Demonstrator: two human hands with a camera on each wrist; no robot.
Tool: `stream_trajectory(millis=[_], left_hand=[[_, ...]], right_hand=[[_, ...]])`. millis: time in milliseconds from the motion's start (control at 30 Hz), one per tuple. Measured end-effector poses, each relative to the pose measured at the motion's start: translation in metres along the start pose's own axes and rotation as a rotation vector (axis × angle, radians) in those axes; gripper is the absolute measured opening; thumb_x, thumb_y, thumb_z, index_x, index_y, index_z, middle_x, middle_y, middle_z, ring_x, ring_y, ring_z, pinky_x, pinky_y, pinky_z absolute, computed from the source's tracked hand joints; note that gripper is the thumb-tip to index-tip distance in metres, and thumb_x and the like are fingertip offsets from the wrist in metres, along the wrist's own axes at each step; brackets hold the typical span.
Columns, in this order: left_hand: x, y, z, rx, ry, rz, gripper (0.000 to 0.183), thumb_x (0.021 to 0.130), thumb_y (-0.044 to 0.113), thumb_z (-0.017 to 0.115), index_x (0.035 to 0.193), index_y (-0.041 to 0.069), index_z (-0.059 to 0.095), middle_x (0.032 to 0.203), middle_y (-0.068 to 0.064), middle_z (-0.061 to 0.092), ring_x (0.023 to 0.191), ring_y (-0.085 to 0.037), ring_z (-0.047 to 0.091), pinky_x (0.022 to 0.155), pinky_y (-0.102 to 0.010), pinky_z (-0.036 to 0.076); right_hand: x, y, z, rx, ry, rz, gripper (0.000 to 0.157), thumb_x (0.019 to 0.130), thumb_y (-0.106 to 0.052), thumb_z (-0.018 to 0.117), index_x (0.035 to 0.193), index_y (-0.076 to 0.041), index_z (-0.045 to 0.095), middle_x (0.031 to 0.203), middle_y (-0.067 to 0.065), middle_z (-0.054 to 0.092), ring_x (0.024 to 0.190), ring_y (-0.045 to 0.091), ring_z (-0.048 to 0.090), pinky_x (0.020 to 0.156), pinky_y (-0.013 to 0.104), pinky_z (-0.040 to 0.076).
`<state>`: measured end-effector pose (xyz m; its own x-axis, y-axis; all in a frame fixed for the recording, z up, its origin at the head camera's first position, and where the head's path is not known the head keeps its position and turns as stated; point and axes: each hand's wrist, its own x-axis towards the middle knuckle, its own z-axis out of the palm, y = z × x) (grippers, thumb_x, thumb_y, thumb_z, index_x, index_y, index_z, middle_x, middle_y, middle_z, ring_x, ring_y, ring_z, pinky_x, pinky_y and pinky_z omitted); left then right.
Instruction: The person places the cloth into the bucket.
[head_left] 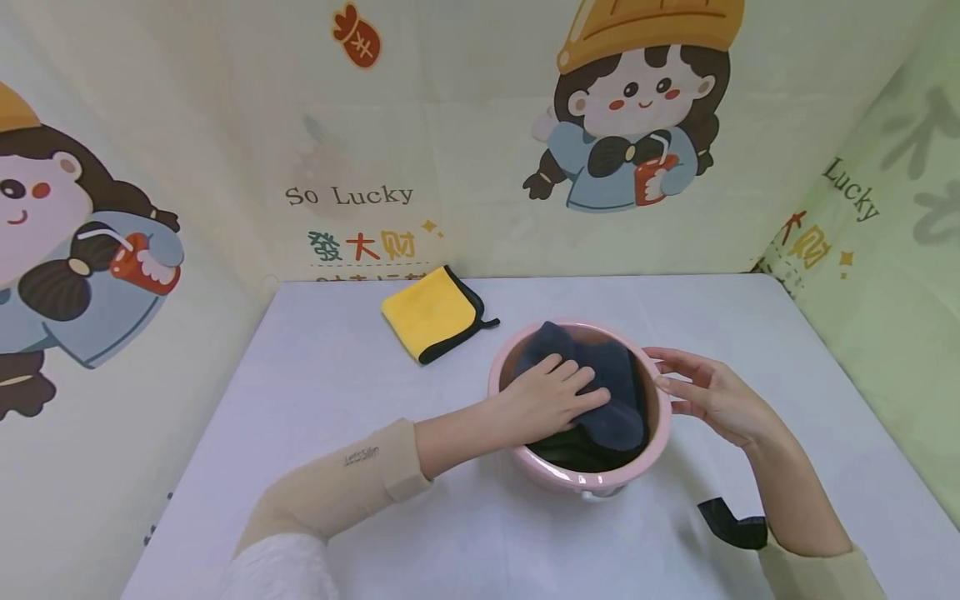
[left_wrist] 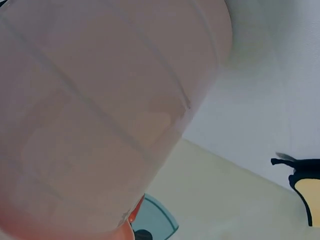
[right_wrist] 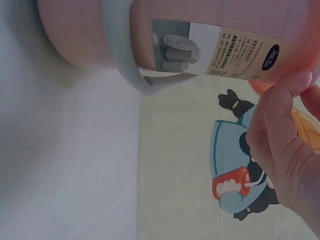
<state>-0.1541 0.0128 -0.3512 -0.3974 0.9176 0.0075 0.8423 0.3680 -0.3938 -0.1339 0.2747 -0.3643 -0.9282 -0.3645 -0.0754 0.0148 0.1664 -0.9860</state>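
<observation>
A pink bucket [head_left: 573, 479] stands on the white table, with a dark blue cloth [head_left: 615, 375] and a dark green cloth [head_left: 577, 450] inside. My left hand [head_left: 551, 396] reaches over the near left rim and rests on the blue cloth, fingers spread. The left wrist view shows only the bucket's outer wall [left_wrist: 90, 110]; that hand is out of it. At the right side of the rim, my right hand [head_left: 712, 396] holds the bucket between thumb and fingers. Its fingertips touch the wall near the printed label [right_wrist: 220, 52] in the right wrist view.
A folded yellow cloth [head_left: 431, 312] with black edging and a loop lies at the back of the table, left of the bucket. A black strap [head_left: 731, 525] sticks out from the right wrist. Printed curtains [head_left: 480, 167] stand behind and beside the table.
</observation>
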Motion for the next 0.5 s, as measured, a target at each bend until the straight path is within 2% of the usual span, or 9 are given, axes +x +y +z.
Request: stream_trajectory(millis=[167,267,500], left_hand=[[0.0038,0.0020,0.0051,0.015,-0.078,0.013,0.052,0.088,0.051,0.049,0.133,0.028,0.035,0.124,0.001,0.046,0.111,-0.014,0.043,0.094,-0.029,0.034],[0.0052,0.0028,0.0065,-0.002,-0.148,0.016,0.055,0.088,0.053,0.048,0.135,0.029,0.033,0.127,0.001,0.043,0.113,-0.014,0.040,0.096,-0.029,0.032],[0.0071,0.0030,0.0022,-0.039,-0.297,0.024,0.061,0.087,0.055,0.047,0.139,0.030,0.027,0.133,0.002,0.038,0.119,-0.014,0.035,0.098,-0.030,0.030]], right_hand=[[0.0000,-0.0003,0.0001,0.004,-0.006,-0.009,0.038,0.091,-0.003,0.052,0.129,-0.008,0.048,0.109,-0.004,0.057,0.092,0.009,0.061,0.074,0.028,0.052],[0.0002,0.0003,0.0000,0.006,-0.008,-0.014,0.038,0.091,-0.003,0.051,0.128,-0.008,0.048,0.108,-0.004,0.057,0.091,0.010,0.061,0.074,0.029,0.052],[0.0004,0.0010,0.0001,0.012,-0.005,-0.019,0.038,0.090,-0.002,0.052,0.128,-0.008,0.049,0.109,-0.004,0.057,0.092,0.010,0.062,0.074,0.029,0.053]])
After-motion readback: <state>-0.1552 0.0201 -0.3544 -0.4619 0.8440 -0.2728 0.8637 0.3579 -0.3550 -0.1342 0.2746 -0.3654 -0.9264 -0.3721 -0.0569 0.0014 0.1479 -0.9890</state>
